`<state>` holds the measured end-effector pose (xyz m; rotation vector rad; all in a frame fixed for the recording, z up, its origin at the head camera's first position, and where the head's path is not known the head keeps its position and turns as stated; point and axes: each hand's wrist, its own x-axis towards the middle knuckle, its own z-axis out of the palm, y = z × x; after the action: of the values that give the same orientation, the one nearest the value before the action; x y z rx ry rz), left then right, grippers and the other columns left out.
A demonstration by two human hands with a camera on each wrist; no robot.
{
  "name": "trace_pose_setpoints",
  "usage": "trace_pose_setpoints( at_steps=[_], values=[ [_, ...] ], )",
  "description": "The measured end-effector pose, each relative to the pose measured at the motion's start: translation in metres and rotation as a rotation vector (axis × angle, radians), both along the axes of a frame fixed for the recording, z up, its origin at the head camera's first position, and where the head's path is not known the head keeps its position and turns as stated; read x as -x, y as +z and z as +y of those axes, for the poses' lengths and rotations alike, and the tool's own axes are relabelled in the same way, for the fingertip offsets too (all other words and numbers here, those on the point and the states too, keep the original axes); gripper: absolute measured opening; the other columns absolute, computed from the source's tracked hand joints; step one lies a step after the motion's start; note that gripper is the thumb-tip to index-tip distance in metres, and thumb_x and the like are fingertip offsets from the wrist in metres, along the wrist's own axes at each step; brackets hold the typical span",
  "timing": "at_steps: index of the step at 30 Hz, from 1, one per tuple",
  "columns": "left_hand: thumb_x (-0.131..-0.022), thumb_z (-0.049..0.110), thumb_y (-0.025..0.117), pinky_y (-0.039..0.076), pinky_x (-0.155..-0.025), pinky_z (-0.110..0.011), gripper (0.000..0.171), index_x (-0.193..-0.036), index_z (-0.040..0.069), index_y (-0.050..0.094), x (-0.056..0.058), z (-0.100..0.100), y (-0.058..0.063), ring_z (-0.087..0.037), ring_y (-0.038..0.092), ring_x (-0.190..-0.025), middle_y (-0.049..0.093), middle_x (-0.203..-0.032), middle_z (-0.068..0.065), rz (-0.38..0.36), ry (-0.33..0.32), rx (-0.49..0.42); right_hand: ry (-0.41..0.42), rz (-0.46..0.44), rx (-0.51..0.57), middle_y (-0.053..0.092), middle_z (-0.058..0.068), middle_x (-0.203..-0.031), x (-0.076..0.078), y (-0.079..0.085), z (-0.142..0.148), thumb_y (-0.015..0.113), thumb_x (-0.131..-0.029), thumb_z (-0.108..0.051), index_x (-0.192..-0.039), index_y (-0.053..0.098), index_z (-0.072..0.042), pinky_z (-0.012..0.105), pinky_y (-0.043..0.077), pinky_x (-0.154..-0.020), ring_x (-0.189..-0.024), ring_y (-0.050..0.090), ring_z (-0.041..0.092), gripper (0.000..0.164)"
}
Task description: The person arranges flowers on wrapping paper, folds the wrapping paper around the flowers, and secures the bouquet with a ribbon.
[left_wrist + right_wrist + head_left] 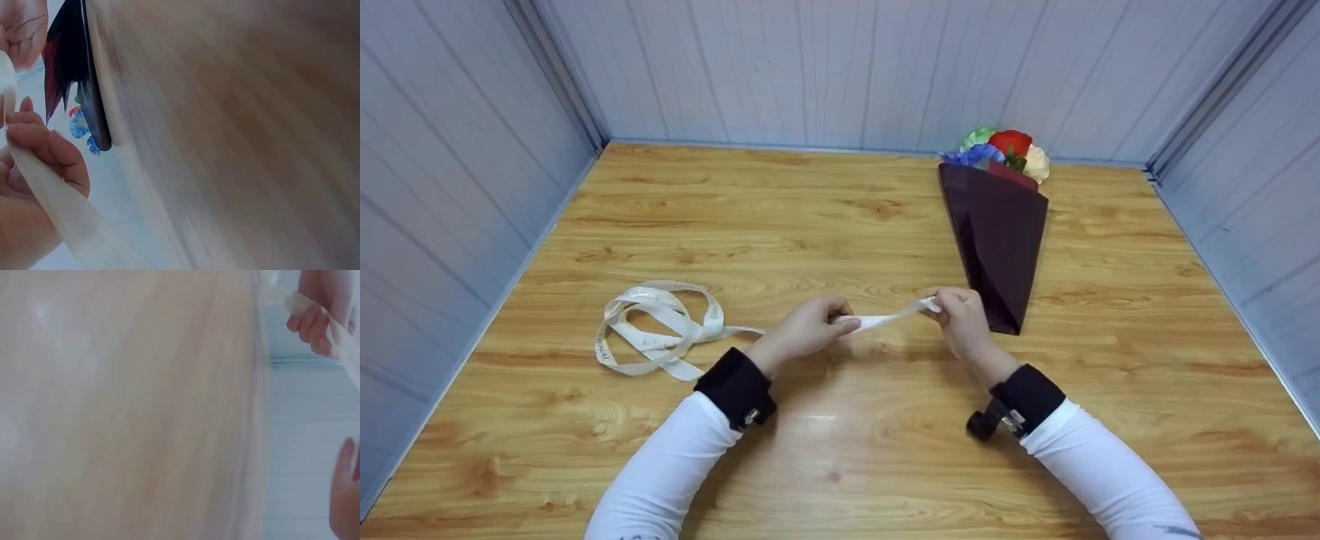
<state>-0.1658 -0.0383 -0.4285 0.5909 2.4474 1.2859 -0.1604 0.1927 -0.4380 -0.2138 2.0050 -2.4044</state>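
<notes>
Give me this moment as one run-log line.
left hand: pinches printed white ribbon | right hand: holds same ribbon | ribbon loops: on wood-grain table | wrapped bouquet: lies beyond right hand

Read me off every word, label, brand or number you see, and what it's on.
Nothing reads with certainty.
White ribbon, loose loops: dark lettering on the curve at picture left and faint printing elsewhere, too small to read.
Ribbon stretch between left hand and right hand: no legible text.
Right sleeve: grey mark at the bottom edge, cut off, unreadable.
Dark bouquet wrapping: no text visible.
</notes>
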Motion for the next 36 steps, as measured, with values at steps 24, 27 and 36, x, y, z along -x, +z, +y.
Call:
trace_pose_setpoints(
  at_steps=[24,27,36],
  values=[
    [-0.097,0.013,0.052,0.046,-0.071,-0.03,0.014,-0.101,0.004,0.062,0.001,-0.031,0.0,-0.016,0.055,-0.073,0.062,-0.087,-0.01,0.077,-0.045,0.077,0.047,0.065,-0.651,0.04,-0.005,-0.059,0.0,0.005,0.014,0.059,-0.084,-0.001,-0.055,0.04,-0.007,0.019,0.027,-0.048,-0.053,0.034,0.006,0.035],
    [-0.099,0.013,0.046,0.041,-0.066,-0.028,0.02,-0.101,0.003,0.064,0.002,-0.04,0.001,-0.012,0.046,-0.067,0.058,-0.081,-0.006,0.066,-0.015,0.106,0.024,0.023,-0.292,0.055,0.0,-0.074,0.002,0.004,0.018,0.049,-0.081,0.006,-0.054,0.043,-0.005,0.019,0.038,-0.059,-0.066,0.05,0.009,0.03],
    [-0.098,0.009,0.046,0.036,-0.059,-0.025,0.021,-0.096,0.002,0.066,0.004,-0.045,0.003,-0.011,0.042,-0.062,0.057,-0.075,-0.004,0.065,-0.011,0.181,0.475,-0.002,0.088,0.021,-0.004,-0.053,0.0,0.002,0.026,0.026,-0.088,-0.001,-0.075,0.041,-0.008,0.019,0.017,-0.042,-0.044,0.016,0.008,0.021]
  ],
)
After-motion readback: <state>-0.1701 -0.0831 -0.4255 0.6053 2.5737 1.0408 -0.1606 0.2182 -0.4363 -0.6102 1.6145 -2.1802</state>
